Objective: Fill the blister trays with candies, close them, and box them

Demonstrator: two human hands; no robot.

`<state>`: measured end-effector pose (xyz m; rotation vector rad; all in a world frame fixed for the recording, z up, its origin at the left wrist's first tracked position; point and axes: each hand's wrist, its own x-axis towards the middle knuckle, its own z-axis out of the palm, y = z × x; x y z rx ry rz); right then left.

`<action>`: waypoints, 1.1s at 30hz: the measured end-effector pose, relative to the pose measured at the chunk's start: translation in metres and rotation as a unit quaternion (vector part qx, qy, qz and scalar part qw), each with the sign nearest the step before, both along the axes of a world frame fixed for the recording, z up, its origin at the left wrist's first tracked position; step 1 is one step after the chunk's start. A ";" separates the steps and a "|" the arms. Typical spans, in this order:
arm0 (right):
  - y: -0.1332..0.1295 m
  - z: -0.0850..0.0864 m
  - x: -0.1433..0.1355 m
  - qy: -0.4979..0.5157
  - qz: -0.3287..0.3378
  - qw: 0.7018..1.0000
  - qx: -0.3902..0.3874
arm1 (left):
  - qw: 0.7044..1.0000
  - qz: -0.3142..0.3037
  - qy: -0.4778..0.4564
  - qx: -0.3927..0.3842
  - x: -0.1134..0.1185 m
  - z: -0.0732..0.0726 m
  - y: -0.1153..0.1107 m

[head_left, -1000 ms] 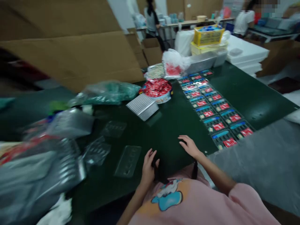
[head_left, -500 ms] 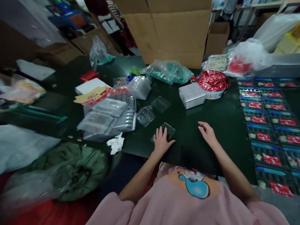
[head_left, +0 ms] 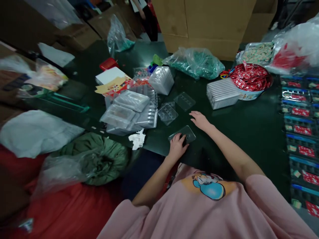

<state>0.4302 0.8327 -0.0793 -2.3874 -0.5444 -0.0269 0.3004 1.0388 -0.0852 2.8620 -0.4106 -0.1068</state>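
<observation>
A thin clear plastic tray (head_left: 189, 133) lies on the dark green table near its front edge. My left hand (head_left: 177, 146) is on the tray's near side, its fingers bent and its thumb at the edge, gripping it. My right hand (head_left: 200, 121) is just beyond the tray to the right, holding nothing, fingers stretched out and pointing left. Past the right hand, a flat clear plastic piece (head_left: 184, 101) lies on the table. Another clear plastic piece (head_left: 167, 113) rests left of it, overlapping a similar one.
Stacked clear plastic trays (head_left: 124, 113) fill the left of the table, with crumpled white paper (head_left: 137, 139) in front. A ribbed plastic stack (head_left: 222, 93) stands beside a tin of red patterned packets (head_left: 250, 79). Filled trays (head_left: 300, 129) line the right side. A cardboard box (head_left: 206, 26) stands behind.
My right hand has moved left towards the clear plastic tray. My left hand's fingers have gone from spread flat to bent on the tray. The view has shifted left and down.
</observation>
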 end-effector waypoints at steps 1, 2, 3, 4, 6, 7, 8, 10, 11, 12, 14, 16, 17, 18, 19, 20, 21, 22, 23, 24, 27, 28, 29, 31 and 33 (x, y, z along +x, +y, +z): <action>0.012 0.000 0.016 0.007 0.011 0.999 -0.041 | 1.000 0.006 -0.007 -0.001 -0.001 0.000 0.004; 0.023 -0.001 0.029 0.016 0.021 0.997 -0.079 | 1.000 0.012 -0.013 -0.001 -0.002 0.000 0.008; 0.030 -0.001 0.039 0.026 0.030 0.993 -0.114 | 1.000 0.015 -0.017 -0.001 -0.003 0.000 0.011; 0.035 -0.002 0.045 0.036 0.037 0.988 -0.143 | 1.000 0.014 -0.019 -0.002 -0.003 -0.001 0.013; 0.037 -0.004 0.043 0.039 0.042 0.981 -0.183 | 1.000 0.008 -0.023 -0.010 -0.004 -0.002 0.016; 0.034 -0.005 0.036 0.033 0.043 0.979 -0.195 | 1.000 0.006 -0.024 -0.016 -0.005 -0.004 0.016; 0.029 -0.007 0.025 0.022 0.046 0.978 -0.203 | 0.999 0.005 -0.026 -0.022 -0.005 -0.005 0.017; 0.014 -0.012 -0.006 -0.002 0.053 0.976 -0.211 | 0.999 0.007 -0.030 -0.031 -0.005 -0.008 0.017; 0.005 -0.015 -0.024 -0.012 0.058 0.975 -0.213 | 0.999 0.010 -0.032 -0.033 -0.004 -0.009 0.016; -0.005 -0.018 -0.043 -0.020 0.062 0.975 -0.213 | 0.999 0.013 -0.033 -0.034 -0.003 -0.009 0.015; -0.025 -0.024 -0.078 -0.034 0.059 0.975 -0.210 | 0.999 0.007 -0.028 -0.035 -0.002 -0.008 0.009; -0.047 -0.029 -0.105 -0.042 0.037 0.978 -0.200 | 0.999 -0.030 -0.010 -0.036 -0.001 -0.005 -0.002; -0.059 -0.030 -0.116 -0.046 0.022 0.980 -0.190 | 0.997 -0.065 0.003 -0.039 -0.001 -0.003 -0.010; -0.072 -0.032 -0.124 -0.052 0.007 0.983 -0.177 | 0.993 -0.108 0.018 -0.043 -0.002 -0.001 -0.019; -0.085 -0.033 -0.131 -0.060 -0.006 0.985 -0.162 | 0.986 -0.154 0.033 -0.047 -0.004 0.001 -0.029; -0.098 -0.034 -0.138 -0.070 -0.015 0.987 -0.145 | 0.977 -0.201 0.046 -0.051 -0.005 0.004 -0.038; -0.112 -0.034 -0.144 -0.081 -0.023 0.988 -0.129 | 0.966 -0.248 0.057 -0.055 -0.005 0.006 -0.047; -0.125 -0.035 -0.150 -0.091 -0.028 0.988 -0.118 | 0.953 -0.289 0.064 -0.061 -0.004 0.009 -0.053; -0.139 -0.036 -0.156 -0.099 -0.034 0.988 -0.111 | 0.945 -0.315 0.062 -0.070 -0.001 0.012 -0.056; -0.151 -0.038 -0.162 -0.106 -0.037 0.988 -0.109 | 0.944 -0.318 0.048 -0.081 0.005 0.015 -0.054; -0.179 -0.041 -0.179 -0.121 -0.050 0.984 -0.122 | 0.981 -0.160 -0.055 -0.097 0.041 0.022 -0.029; -0.184 -0.041 -0.183 -0.125 -0.062 0.982 -0.128 | 0.990 -0.064 -0.092 -0.085 0.057 0.023 -0.015; -0.186 -0.041 -0.186 -0.129 -0.076 0.980 -0.132 | 0.991 0.024 -0.111 -0.066 0.073 0.021 -0.001; -0.184 -0.039 -0.188 -0.137 -0.104 0.976 -0.133 | 0.987 0.124 -0.098 -0.026 0.104 0.015 0.025; -0.177 -0.034 -0.185 -0.144 -0.114 0.975 -0.122 | 0.988 0.136 -0.072 -0.011 0.123 0.006 0.043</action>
